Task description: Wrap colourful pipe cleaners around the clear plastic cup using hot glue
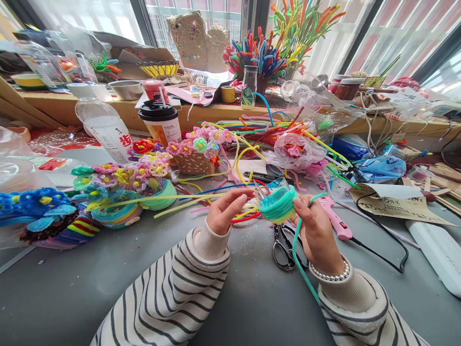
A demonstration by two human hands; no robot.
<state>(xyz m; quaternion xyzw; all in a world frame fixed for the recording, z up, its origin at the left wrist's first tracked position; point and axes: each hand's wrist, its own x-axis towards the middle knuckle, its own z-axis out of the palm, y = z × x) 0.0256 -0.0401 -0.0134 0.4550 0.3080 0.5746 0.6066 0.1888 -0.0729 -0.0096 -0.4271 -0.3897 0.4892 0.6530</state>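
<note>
My right hand (317,228), a beaded bracelet at its wrist, grips a small clear plastic cup wrapped in pipe cleaner (279,205). The coils are mint green above and yellowish near the base. A loose green pipe cleaner (299,262) hangs down past my right palm. To the left of the cup is my left hand (226,210), its fingers stretched toward the rim with nothing visible in them. Scissors (283,254) lie below the cup. Just beyond my right hand rests a pink glue gun (336,218).
Pots of pipe-cleaner flowers (118,192) stand on the left, in front of a water bottle (104,125) and a lidded paper cup (160,122). Loose pipe cleaners (259,125) pile up at the back. A black cord (382,259) crosses the right side.
</note>
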